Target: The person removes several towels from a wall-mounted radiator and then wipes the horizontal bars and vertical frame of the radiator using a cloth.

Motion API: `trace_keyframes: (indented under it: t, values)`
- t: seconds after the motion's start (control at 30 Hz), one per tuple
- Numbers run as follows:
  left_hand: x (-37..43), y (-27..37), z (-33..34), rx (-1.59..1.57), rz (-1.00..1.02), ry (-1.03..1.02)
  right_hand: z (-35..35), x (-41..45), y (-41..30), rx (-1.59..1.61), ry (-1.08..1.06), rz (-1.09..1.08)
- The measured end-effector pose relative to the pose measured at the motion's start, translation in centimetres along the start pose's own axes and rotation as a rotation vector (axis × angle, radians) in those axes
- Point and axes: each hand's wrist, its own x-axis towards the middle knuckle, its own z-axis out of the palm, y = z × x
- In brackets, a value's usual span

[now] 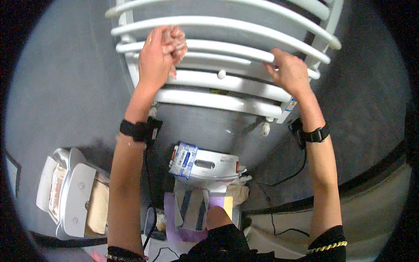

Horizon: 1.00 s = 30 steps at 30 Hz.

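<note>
A white tubular towel radiator (222,22) with curved bars is in front of a dark grey surface at the top of the view. My left hand (152,62) holds a crumpled red-and-white cloth (174,41) against its bars, left of centre. On the right side, my right hand (291,73) has its fingers around the end of a curved bar. A small white round knob (221,74) sits on the lower bars between my hands. Black straps with small devices are around both wrists.
Below the radiator is a white appliance (216,163) with a blue-and-white packet (185,160) on it. A white-grey container (78,196) with papers inside is at lower left. A black cable (291,178) trails from the right wrist; another hangs from the left.
</note>
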Motion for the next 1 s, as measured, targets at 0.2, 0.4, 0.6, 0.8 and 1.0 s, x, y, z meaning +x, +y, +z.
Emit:
trace_keyframes:
  t: [0.2, 0.4, 0.6, 0.8, 1.0]
  values:
    - [1.0, -0.4, 0.8, -0.001, 0.042, 0.023, -0.4, 0.5, 0.1, -0.029, -0.023, 0.069]
    - [1.1, -1.1, 1.5, -0.733, -0.108, -0.167, -0.7, 1.1, -0.6, -0.016, -0.071, 0.142]
    - [-0.1, -3.7, 0.9, -0.110, 0.137, 0.055, -0.7, 0.4, -1.4, 0.133, 0.015, 0.104]
    - [-0.4, -2.1, 3.7, -0.794, -0.039, 0.055, -0.6, 0.1, -0.8, 0.228, 0.038, 0.103]
    - [-0.7, -3.0, 1.4, -0.108, -0.016, 0.033, -0.7, 0.6, -0.1, 0.325, -0.002, 0.064]
